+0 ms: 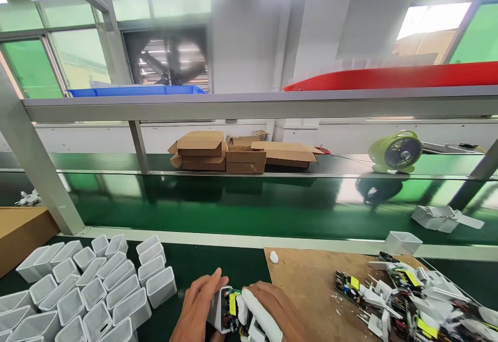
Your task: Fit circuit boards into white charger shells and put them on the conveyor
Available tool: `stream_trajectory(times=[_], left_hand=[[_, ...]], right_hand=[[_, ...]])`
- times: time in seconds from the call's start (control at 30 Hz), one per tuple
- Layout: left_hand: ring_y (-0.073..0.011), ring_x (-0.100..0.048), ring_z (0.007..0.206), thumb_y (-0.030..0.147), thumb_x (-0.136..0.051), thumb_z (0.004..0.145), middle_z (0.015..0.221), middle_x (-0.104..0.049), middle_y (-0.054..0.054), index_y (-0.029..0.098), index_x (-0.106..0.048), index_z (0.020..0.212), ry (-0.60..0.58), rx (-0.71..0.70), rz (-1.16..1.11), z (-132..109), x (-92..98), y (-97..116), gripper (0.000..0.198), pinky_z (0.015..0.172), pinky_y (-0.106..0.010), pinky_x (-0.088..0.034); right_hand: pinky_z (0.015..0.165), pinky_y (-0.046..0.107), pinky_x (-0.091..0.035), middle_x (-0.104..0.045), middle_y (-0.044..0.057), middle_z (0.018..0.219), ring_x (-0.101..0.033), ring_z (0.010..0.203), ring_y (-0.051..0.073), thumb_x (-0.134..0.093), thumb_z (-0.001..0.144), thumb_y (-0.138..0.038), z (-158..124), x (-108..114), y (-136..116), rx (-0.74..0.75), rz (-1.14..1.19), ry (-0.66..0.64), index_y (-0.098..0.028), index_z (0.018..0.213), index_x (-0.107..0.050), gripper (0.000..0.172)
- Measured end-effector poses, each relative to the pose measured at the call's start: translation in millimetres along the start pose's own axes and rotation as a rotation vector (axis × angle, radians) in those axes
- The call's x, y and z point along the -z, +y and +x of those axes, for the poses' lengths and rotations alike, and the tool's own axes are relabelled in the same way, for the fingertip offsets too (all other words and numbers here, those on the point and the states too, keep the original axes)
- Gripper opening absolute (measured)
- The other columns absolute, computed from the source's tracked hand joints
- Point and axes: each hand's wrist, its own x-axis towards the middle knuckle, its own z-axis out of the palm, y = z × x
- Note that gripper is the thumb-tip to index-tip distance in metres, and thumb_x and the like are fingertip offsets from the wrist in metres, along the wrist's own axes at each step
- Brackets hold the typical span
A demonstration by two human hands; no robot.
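Near the bottom middle, my left hand (pixel 199 305) is closed around a small white plastic housing (pixel 216 313). A circuit board assembly (pixel 230 321) with a yellow-wrapped part sits at the housing's open side, partly inside it as far as I can see. My right hand (pixel 277 303) grips a white curved plastic piece (pixel 261 313) beside the board. Its fingertips are partly hidden behind that piece. Whether the curved piece is joined to the board cannot be made out.
Several open white housings (pixel 93 292) stand in rows at left. On the brown board (pixel 311 279) lies a pile of circuit boards and white parts (pixel 408 300). Beyond runs a green conveyor belt (pixel 233 212), with cardboard boxes (pixel 245 158) and a green fan (pixel 395 152) behind. A shelf beam (pixel 252 106) crosses above.
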Motion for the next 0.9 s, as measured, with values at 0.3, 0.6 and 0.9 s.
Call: stream_trajectory(times=[0.3,0.6,0.9], left_hand=[[-0.0355,-0.043,0.151,-0.003,-0.051,0.090,0.162,-0.053,-0.012,0.036,-0.017,0.169,-0.068,-0.018,0.007,-3,4.2,-4,0.094,0.120,-0.064,-0.046],[-0.0313,-0.050,0.146,0.001,-0.054,0.091,0.158,-0.058,-0.007,0.037,-0.025,0.166,0.027,-0.052,0.063,-4,1.3,1,0.089,0.119,-0.051,-0.050],[-0.0323,-0.050,0.144,0.004,-0.051,0.096,0.156,-0.058,-0.010,0.033,-0.028,0.165,0.027,-0.075,0.067,-4,1.6,3,0.079,0.117,-0.052,-0.050]], right_hand=[[0.106,0.034,-0.056,-0.075,0.012,0.116,-0.072,0.109,0.025,-0.041,0.100,-0.019,-5,-9,-1,-0.025,0.060,0.051,-0.014,0.141,-0.051,0.043],[0.111,0.029,-0.053,-0.076,0.011,0.118,-0.074,0.110,0.024,-0.055,0.090,-0.016,16,32,-9,-0.003,-0.002,-0.087,-0.012,0.136,-0.054,0.046],[0.111,0.031,-0.053,-0.077,0.011,0.120,-0.073,0.114,0.024,-0.052,0.091,-0.017,12,24,-8,0.013,0.006,-0.115,-0.013,0.139,-0.049,0.048]])
